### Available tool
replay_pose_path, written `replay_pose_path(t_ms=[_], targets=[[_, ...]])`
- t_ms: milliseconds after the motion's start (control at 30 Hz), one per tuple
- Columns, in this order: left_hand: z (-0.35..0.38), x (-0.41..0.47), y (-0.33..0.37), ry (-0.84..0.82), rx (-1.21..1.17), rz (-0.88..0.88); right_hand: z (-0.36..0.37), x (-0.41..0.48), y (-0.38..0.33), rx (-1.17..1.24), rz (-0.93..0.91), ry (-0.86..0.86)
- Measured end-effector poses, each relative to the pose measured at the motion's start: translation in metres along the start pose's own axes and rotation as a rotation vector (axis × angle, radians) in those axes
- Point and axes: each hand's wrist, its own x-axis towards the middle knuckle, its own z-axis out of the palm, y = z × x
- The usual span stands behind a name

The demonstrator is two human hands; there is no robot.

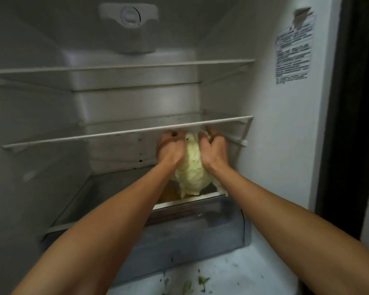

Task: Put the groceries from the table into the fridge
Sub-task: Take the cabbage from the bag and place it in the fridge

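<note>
The cabbage point(191, 173) sits between both hands, left hand point(171, 149) and right hand point(213, 150), fingers point(202, 136) wrapped tight on it, under the shelf point(115, 133).

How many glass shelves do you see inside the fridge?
2: the upper shelf spans the fridge near the top; the lower shelf sits just above the cabbage. Others may be hidden.

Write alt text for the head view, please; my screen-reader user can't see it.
Both hands, left hand and right hand, hold a pale green cabbage inside an open fridge, under the lower glass shelf and above the drawer. Green leaf scraps lie in front below.
</note>
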Motion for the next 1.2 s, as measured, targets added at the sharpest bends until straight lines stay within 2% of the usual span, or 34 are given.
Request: replay_pose_path(t_ms=[133, 300, 467, 533, 600, 700, 767, 933, 1000, 1100, 1133, 1200], targets=[[0.021, 0.039, -0.011, -0.005, 0.020, 0.017, 0.016, 0.032, 0.009, 0.029, 0.021, -0.027], [0.039, 0.069, -0.032, -0.098, -0.012, -0.079, 0.032, 0.060, 0.025, -0.120, -0.027, -0.084], [0.039, 0.087, -0.047, -0.179, -0.106, -0.089, 0.043, 0.094, 0.040, -0.318, 0.066, -0.205], [0.033, 0.086, -0.055, -0.166, -0.111, -0.008, 0.045, 0.106, 0.042, -0.341, 0.142, -0.223], [0.028, 0.075, -0.064, -0.153, -0.102, 0.145, 0.047, 0.117, 0.042, -0.288, 0.190, -0.218], [0.023, 0.057, -0.081, -0.264, -0.022, 0.371, 0.049, 0.124, 0.041, -0.117, 0.255, -0.166], [0.023, 0.060, -0.094, -0.313, 0.022, 0.414, 0.050, 0.123, 0.043, -0.085, 0.225, -0.118], [0.031, 0.085, -0.087, -0.354, -0.019, 0.226, 0.042, 0.081, 0.047, -0.203, -0.206, 0.011], [0.035, 0.099, -0.080, -0.361, -0.071, 0.141, 0.038, 0.071, 0.047, -0.248, -0.291, -0.129], [0.040, 0.117, -0.077, -0.333, -0.167, -0.015, 0.029, 0.071, 0.051, -0.527, -0.239, -0.493], [0.039, 0.118, -0.077, -0.317, -0.215, -0.091, 0.027, 0.074, 0.053, -0.625, -0.242, -0.557], [0.032, 0.120, -0.080, -0.304, -0.319, -0.266, 0.028, 0.080, 0.057, -0.712, -0.270, -0.580]])
